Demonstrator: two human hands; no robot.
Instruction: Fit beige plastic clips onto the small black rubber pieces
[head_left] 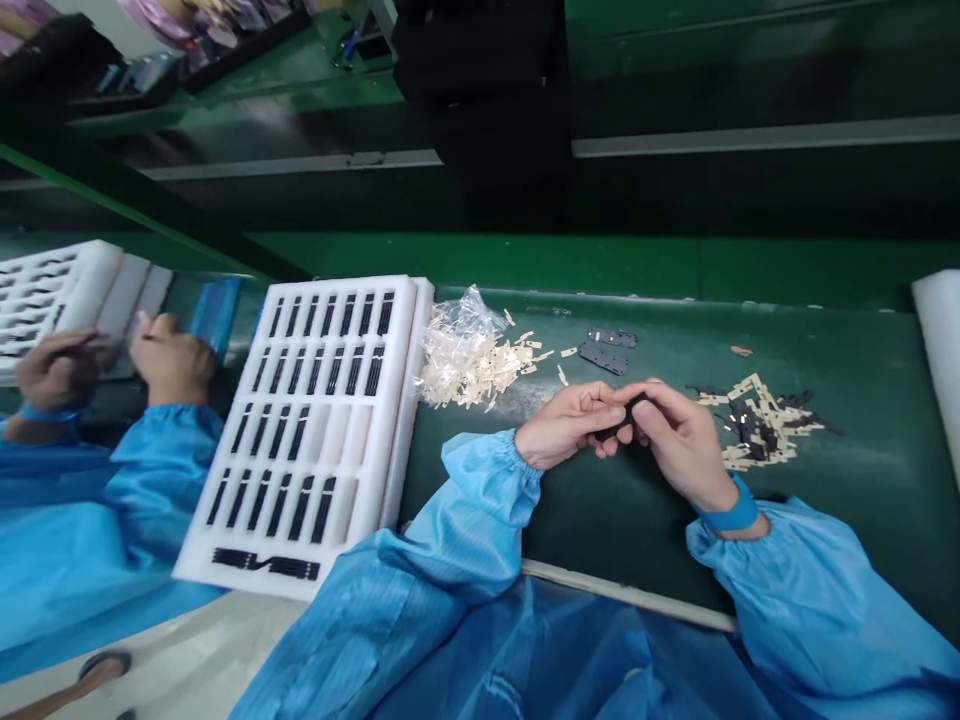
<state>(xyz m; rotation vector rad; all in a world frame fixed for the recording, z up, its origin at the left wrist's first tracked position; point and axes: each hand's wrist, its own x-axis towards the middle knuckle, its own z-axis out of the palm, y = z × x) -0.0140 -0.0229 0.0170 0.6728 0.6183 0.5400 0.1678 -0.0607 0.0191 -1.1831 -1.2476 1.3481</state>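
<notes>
Over the green work surface (630,520), a small black part (619,424) is pinched between my left hand (571,420) and my right hand (679,440). Both sets of fingers are closed on it and hide much of its shape. Just beyond my hands lie two flat black plates (603,358). To the left is a heap of small cream-coloured pieces (480,372), partly under a clear plastic bag (469,325). A mixed pile of black and cream pieces (761,425) rests by my right wrist, which wears a blue band (733,510).
A white foam tray (401,400) with rows of slots holding black parts stands at my left. Past it are a co-worker's hands (172,360) and another foam tray (97,270). A small brownish piece (742,351) lies on the right; white foam (941,340) edges the far right.
</notes>
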